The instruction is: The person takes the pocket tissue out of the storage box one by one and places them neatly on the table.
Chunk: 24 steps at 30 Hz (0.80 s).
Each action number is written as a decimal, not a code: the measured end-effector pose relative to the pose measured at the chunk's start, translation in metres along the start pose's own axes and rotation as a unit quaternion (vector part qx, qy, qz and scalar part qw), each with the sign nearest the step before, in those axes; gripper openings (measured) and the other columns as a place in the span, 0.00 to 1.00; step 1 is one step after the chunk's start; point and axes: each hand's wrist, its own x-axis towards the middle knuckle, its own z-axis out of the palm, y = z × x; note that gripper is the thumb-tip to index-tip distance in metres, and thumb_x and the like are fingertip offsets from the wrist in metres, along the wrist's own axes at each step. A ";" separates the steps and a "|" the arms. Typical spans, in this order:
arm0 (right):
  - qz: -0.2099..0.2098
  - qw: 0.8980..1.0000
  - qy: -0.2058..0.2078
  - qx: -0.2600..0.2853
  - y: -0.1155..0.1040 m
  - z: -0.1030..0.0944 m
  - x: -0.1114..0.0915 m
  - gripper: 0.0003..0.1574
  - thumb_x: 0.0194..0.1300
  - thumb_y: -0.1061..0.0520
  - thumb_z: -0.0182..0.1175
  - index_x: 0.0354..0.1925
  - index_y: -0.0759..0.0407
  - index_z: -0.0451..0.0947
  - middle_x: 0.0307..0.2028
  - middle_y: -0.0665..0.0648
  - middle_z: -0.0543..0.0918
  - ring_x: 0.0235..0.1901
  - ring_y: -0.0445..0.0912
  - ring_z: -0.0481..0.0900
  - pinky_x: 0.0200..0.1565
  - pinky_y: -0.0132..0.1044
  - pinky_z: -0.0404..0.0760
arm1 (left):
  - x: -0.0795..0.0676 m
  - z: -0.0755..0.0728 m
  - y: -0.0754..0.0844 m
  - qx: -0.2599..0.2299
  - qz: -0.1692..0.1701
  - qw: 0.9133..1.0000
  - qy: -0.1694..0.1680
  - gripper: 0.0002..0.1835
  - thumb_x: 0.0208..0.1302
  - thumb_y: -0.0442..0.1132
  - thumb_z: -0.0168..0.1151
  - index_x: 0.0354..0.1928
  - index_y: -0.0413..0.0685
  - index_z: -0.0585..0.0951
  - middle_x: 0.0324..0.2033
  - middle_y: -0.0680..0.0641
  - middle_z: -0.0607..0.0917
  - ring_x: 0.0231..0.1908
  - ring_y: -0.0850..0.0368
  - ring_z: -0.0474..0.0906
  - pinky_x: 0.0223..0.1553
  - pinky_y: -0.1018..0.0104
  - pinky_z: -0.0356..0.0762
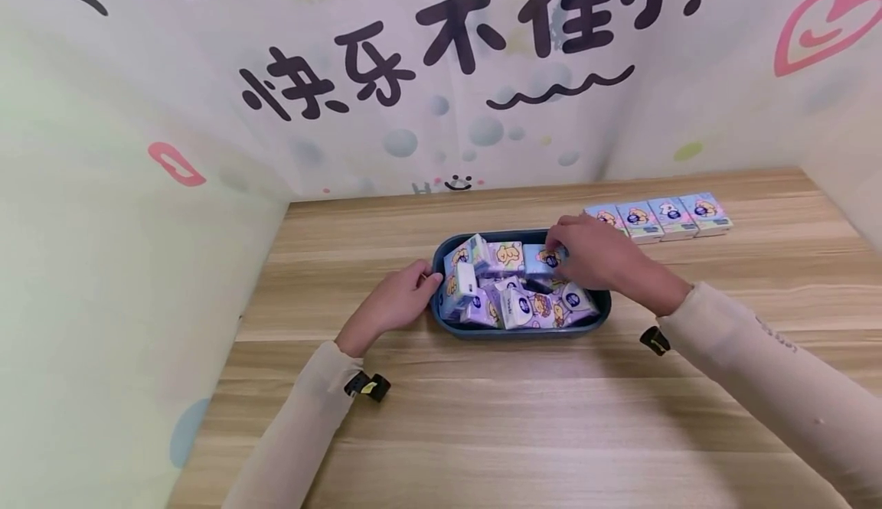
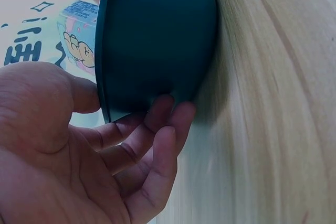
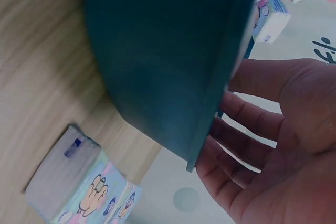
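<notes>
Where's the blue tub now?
In the head view, the dark blue tub is right of centre, with the left hand at its left end. A row of tissue packs lies behind it, to the right.

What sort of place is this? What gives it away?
Probably a small staged recording booth, not an everyday room: a wood-grain tabletop backed by a printed backdrop with big lettering and hearts, plus a small black device worn at each wrist.
</notes>
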 end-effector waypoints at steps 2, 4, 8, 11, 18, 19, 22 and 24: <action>-0.001 1.000 0.001 -0.003 0.000 0.002 0.000 0.15 0.69 0.57 0.77 0.51 0.60 0.88 0.53 0.62 0.87 0.54 0.60 0.82 0.55 0.60 0.82 | 0.000 0.000 0.000 0.002 0.000 1.000 0.002 0.15 0.90 0.49 0.51 0.53 0.45 0.79 0.29 0.48 0.77 0.29 0.52 0.74 0.32 0.61 0.68; -0.004 1.000 0.000 -0.005 0.000 0.003 -0.001 0.15 0.69 0.56 0.77 0.51 0.59 0.88 0.51 0.61 0.89 0.54 0.60 0.81 0.51 0.58 0.82 | 0.000 0.000 0.000 0.003 -0.001 1.000 0.002 0.15 0.90 0.49 0.51 0.52 0.45 0.79 0.29 0.48 0.77 0.29 0.52 0.74 0.32 0.61 0.68; -0.005 1.000 -0.003 -0.003 0.002 0.004 0.000 0.12 0.70 0.56 0.76 0.49 0.58 0.89 0.49 0.61 0.90 0.53 0.59 0.80 0.50 0.57 0.81 | 0.000 0.001 0.000 0.003 -0.006 1.000 -0.002 0.15 0.90 0.50 0.50 0.52 0.46 0.79 0.28 0.48 0.77 0.29 0.53 0.73 0.31 0.61 0.68; -0.011 1.000 -0.007 0.001 0.002 0.003 0.001 0.09 0.72 0.57 0.74 0.48 0.59 0.88 0.50 0.62 0.89 0.50 0.58 0.83 0.62 0.64 0.77 | 0.000 0.001 0.000 0.002 -0.009 1.000 -0.002 0.15 0.90 0.50 0.50 0.52 0.46 0.79 0.28 0.48 0.77 0.29 0.53 0.73 0.31 0.61 0.67; 0.011 0.998 -0.060 0.022 0.000 -0.003 0.004 0.20 0.76 0.56 0.72 0.59 0.61 0.78 0.47 0.61 0.88 0.37 0.51 0.80 0.43 0.50 0.81 | -0.001 0.001 0.002 -0.003 -0.007 1.000 -0.002 0.15 0.90 0.50 0.50 0.52 0.47 0.79 0.28 0.48 0.76 0.28 0.53 0.73 0.31 0.61 0.67; 0.013 0.997 -0.066 0.027 0.000 -0.003 0.004 0.21 0.77 0.56 0.71 0.60 0.61 0.76 0.47 0.62 0.87 0.37 0.51 0.80 0.41 0.49 0.81 | -0.001 0.000 0.002 -0.003 -0.007 1.000 -0.002 0.15 0.90 0.50 0.50 0.52 0.47 0.79 0.28 0.49 0.76 0.28 0.53 0.72 0.31 0.61 0.67; 0.011 0.997 -0.068 0.039 -0.001 -0.003 0.005 0.25 0.75 0.57 0.71 0.64 0.63 0.75 0.52 0.65 0.87 0.43 0.54 0.83 0.45 0.52 0.83 | -0.001 0.000 0.002 -0.002 -0.005 1.000 0.000 0.15 0.90 0.50 0.50 0.51 0.46 0.79 0.28 0.48 0.76 0.28 0.53 0.72 0.31 0.61 0.67; 0.004 0.997 -0.063 0.046 0.000 -0.002 0.005 0.28 0.73 0.58 0.71 0.66 0.65 0.76 0.58 0.68 0.86 0.51 0.57 0.84 0.52 0.57 0.84 | -0.001 0.000 0.002 -0.001 -0.004 1.000 0.001 0.15 0.90 0.49 0.50 0.51 0.46 0.79 0.28 0.48 0.77 0.28 0.53 0.73 0.31 0.61 0.67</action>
